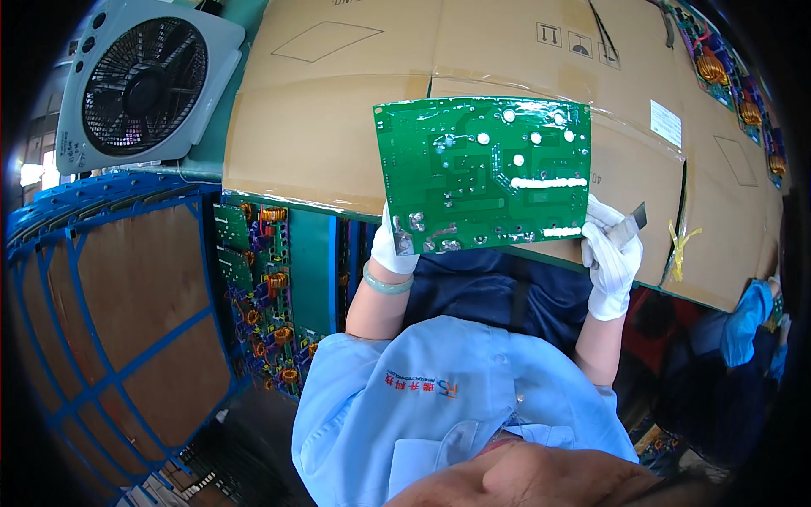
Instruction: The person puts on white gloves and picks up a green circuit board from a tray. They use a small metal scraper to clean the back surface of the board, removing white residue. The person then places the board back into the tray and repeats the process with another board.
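While both gloved hands, left hand [394, 245] and right hand [610, 258], pinch its lower corners, the green circuit board [483, 173] hangs above cardboard [338, 127].

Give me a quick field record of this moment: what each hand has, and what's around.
left hand: white glove, grips the lower left corner of the green circuit board
right hand: white glove, holds the board's lower right edge plus a small flat metal tool
board: held up, solder side toward the camera
behind: cardboard sheets
left: grey box fan, blue rack, populated boards
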Demonstrator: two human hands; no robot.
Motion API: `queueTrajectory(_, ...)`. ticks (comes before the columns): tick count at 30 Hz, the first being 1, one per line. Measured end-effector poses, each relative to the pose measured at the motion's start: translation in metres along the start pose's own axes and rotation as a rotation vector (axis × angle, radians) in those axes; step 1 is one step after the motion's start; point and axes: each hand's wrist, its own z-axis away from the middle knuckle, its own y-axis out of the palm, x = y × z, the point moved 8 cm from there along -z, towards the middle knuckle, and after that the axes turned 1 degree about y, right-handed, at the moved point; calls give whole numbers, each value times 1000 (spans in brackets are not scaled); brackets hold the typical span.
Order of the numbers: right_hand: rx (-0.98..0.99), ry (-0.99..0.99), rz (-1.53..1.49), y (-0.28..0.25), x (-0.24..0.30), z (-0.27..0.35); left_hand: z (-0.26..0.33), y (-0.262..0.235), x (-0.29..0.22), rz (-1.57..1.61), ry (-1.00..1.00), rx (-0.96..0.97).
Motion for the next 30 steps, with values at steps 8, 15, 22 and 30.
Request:
queueTrajectory(8,17,10,19,3,2,0,-5,4,1,44,-28,2)
queueTrajectory(15,5,41,54,10,10,-1,4,10,-1,84,-30,36)
queueTrajectory(22,-138,-208,464,6,41,27,65,49,-4,340,-13,315)
queueTrajectory(30,171,-368,560,68,27,103,115,-21,73,-267,-154,350)
